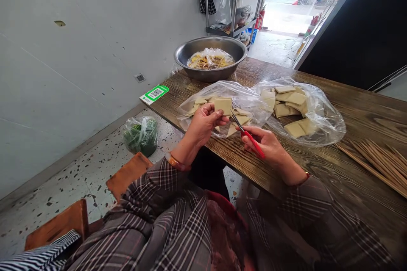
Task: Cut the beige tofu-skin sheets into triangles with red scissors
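Observation:
Pinched between the thumb and fingers of my left hand (206,122) is a pale square tofu sheet (223,105), held up over a clear plastic bag. My right hand (265,144) is closed on red-handled scissors (254,144), whose blades meet the right edge of the sheet. Beneath the hands, the left plastic bag (203,91) holds several cut pale pieces (237,125). To the right, a second clear bag (327,114) contains several thicker square sheets (294,99).
Behind the bags, a steel basin (210,75) holds bagged food. Wooden skewers (378,161) lie at the table's right. A green QR card (154,94) sits at the left corner. A bag of greens (141,135) and wooden stools (127,173) are below left.

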### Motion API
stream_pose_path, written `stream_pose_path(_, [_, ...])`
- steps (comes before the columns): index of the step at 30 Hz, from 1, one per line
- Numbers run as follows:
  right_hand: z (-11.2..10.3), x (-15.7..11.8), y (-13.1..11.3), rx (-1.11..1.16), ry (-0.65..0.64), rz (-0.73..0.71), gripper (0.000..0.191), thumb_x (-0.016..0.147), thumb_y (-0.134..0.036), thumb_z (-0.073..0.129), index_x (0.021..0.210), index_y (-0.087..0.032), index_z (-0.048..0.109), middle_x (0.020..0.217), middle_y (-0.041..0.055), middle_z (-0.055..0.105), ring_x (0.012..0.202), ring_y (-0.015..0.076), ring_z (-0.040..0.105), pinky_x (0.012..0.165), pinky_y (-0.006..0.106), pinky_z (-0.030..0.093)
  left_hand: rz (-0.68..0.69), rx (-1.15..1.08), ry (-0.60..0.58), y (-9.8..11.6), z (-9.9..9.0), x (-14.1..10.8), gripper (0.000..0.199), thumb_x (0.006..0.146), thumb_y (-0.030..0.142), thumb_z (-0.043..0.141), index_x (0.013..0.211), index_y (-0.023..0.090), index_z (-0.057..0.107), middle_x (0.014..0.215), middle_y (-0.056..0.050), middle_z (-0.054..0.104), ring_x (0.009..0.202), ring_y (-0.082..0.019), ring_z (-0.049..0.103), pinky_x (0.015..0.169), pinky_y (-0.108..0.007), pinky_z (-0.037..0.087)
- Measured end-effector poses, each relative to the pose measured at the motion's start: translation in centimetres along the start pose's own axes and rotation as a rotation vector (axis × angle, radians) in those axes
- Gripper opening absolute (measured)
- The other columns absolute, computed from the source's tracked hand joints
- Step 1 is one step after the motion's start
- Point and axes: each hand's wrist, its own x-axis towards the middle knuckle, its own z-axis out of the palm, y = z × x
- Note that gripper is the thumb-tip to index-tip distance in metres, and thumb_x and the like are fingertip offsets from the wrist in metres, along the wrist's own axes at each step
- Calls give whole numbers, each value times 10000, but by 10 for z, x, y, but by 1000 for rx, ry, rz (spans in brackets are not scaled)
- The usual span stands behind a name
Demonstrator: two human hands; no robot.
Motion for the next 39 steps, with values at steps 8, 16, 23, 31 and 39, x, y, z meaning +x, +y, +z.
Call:
stream_pose_path(8, [0, 0, 2, 33, -27, 4, 552, 767, -575, 726, 1126, -157, 758, 782, 39, 620, 639, 138, 493, 565, 278, 428, -21, 24, -70, -2, 2, -4, 285, 708, 227, 835, 809, 113, 594, 683, -10, 691, 545, -95, 662, 511, -176, 523])
stream_pose_path(16, [-1, -3, -1, 122, -91, 77, 625, 762, -647, 715, 1157, -163, 743, 778, 38, 620, 629, 140, 524, 557, 279, 432, 6, 89, -104, -3, -2, -2, 296, 697, 283, 815, 826, 115, 608, 634, 23, 638, 468, -57, 573, 436, -157, 422])
stream_pose_path(23, [-2, -1, 2, 91, -90, 51, 611, 765, -636, 710, 1157, -167, 748, 789, 42, 624, 644, 148, 532, 558, 282, 435, -24, 132, -98, -3, 1, -3, 262, 724, 268, 788, 817, 117, 595, 632, 22, 635, 471, -57, 571, 456, -165, 430])
stream_pose_path(31, [-2, -1, -1, 95, -76, 44, 534, 763, -525, 737, 1145, -151, 747, 778, 26, 585, 648, 140, 487, 559, 279, 418, -42, 145, -113, -2, 2, -3, 235, 732, 244, 772, 825, 121, 594, 634, 20, 645, 480, -63, 583, 468, -171, 439])
stream_pose_path(39, [-4, -2, -5, 64, -79, 7, 470, 788, -509, 737, 1084, -145, 761, 763, 20, 576, 640, 129, 469, 556, 273, 399, -42, 155, -108, -4, 1, -3, 244, 725, 259, 774, 811, 129, 586, 636, 20, 643, 491, -65, 586, 476, -174, 450])
